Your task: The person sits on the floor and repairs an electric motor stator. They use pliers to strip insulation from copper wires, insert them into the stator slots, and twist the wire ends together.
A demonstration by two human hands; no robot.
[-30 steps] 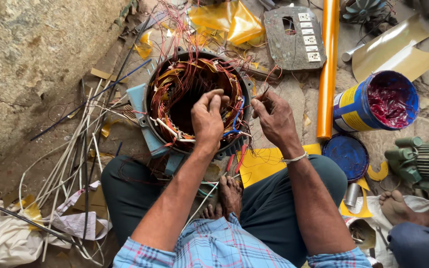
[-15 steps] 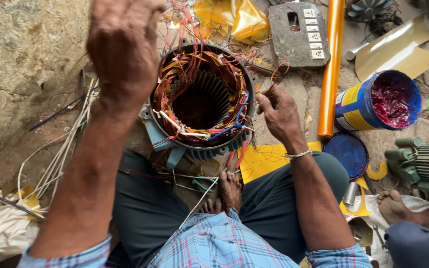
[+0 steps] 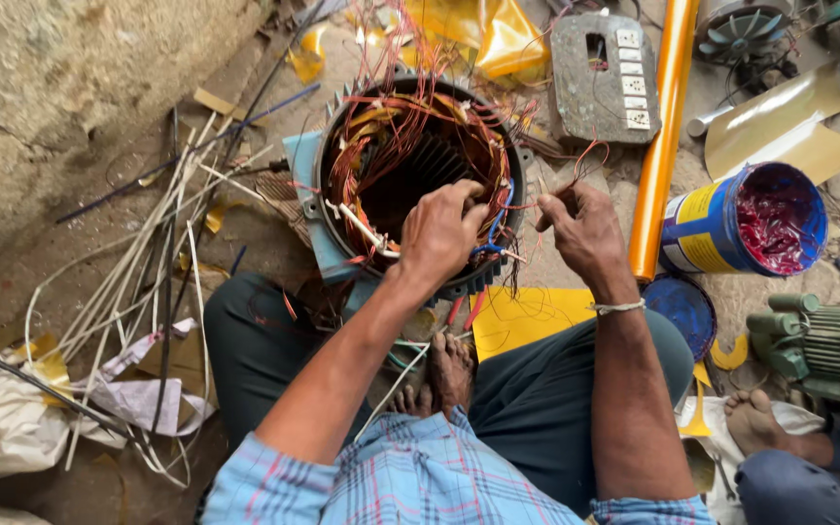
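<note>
Head view: person sits cross-legged on the floor, a round finned metal motor stator with copper-red windings (image 3: 410, 175) standing on end between the knees, bore facing up. Left hand (image 3: 441, 231) rests on the near rim of the stator, fingers curled shut around a bundle of thin winding leads and white sleeving. Right hand (image 3: 583, 226) sits just right of the rim, fingertips pinched closed on a thin reddish copper wire (image 3: 576, 160) that loops back to the coil.

Step in hand, as I judge it: sorting or dressing the coil leads at the rim. Next move likely needs a fine pinch and steady pull; the wire is thin, springy, tangle-prone.

Materials: windings glossy enamelled copper, messy; stator housing dark, ribbed, rigid. Long orange glossy tube (image 3: 663, 136) lies right of the stator. Blue cylindrical tin with red varnish inside (image 3: 746, 222) stands near it, open. Flat yellow insulation sheet (image 3: 527, 321) under the right forearm. Loose white sleeving strips (image 3: 138, 262) scattered on the left. Green motor body (image 3: 819, 345) far right, beside another person's bare foot (image 3: 755, 423).
</note>
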